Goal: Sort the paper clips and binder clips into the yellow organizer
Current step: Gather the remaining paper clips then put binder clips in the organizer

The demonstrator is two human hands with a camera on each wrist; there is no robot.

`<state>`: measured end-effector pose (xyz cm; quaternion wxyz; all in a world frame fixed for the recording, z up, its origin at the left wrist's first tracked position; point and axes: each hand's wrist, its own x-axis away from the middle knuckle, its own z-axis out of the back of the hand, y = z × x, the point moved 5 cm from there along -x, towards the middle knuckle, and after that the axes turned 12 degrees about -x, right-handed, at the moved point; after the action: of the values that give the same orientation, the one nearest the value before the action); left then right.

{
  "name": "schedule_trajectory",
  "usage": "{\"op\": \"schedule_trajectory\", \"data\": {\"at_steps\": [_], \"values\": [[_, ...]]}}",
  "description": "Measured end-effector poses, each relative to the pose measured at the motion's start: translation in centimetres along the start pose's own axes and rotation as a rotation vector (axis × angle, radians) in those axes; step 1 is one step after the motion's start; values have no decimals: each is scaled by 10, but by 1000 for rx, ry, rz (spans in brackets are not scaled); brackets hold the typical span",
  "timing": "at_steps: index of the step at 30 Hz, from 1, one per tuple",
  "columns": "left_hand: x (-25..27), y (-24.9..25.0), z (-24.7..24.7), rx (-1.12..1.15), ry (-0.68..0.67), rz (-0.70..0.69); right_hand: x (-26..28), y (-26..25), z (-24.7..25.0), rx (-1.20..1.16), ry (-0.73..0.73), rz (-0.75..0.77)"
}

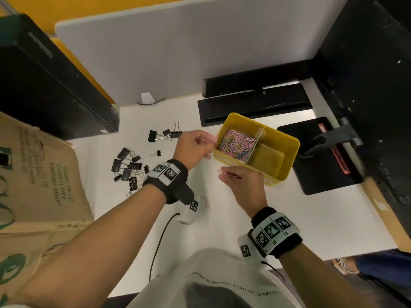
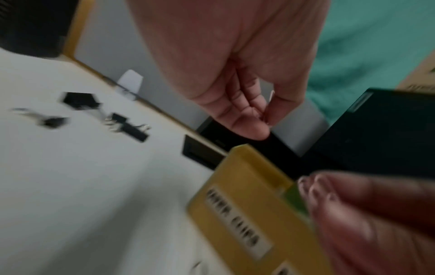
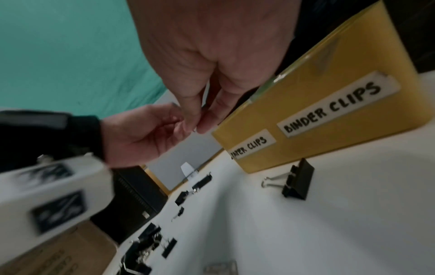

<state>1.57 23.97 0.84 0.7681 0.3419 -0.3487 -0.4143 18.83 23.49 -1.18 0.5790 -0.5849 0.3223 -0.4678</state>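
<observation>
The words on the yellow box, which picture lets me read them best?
The right wrist view. There the labels on the yellow box are close and clear: "BINDER CLIPS" and "PAPER CLIPS". The left wrist view shows one label blurred. The head view shows them tiny on the box's front, too small to read.

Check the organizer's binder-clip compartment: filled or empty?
Empty. In the head view the organizer's right compartment shows only bare yellow floor, while the binder clips lie on the desk and paper clips fill the left one.
</observation>
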Motion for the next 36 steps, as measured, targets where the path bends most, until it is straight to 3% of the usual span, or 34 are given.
{"op": "schedule_trajectory", "data": {"at_steps": [5,12,16,23,27,29,32,36], "values": [[-34,52,-28,-139,-53,-42,-11,-28,31,74,125,67],[-59,63,-54,-564,-209,-102,-66,-57,59,322,166,72],[-52,53,-46,-460,-196,-136,-98,-58,45,443,79,79],[-35,20,-12,-125,-137,-24,-109,-34,2,782,-116,49],[-15,-13,8,-95,-148,27,-88,-44,-16,741,-158,181],[-1,-33,14,-205,-193,-21,-68,-45,-31,710,-235,259],[24,-61,15,-614,-360,-181,-36,-31,-52,738,-372,308],[54,-90,2,-979,-590,-310,-2,23,-65,929,-582,92]]}}
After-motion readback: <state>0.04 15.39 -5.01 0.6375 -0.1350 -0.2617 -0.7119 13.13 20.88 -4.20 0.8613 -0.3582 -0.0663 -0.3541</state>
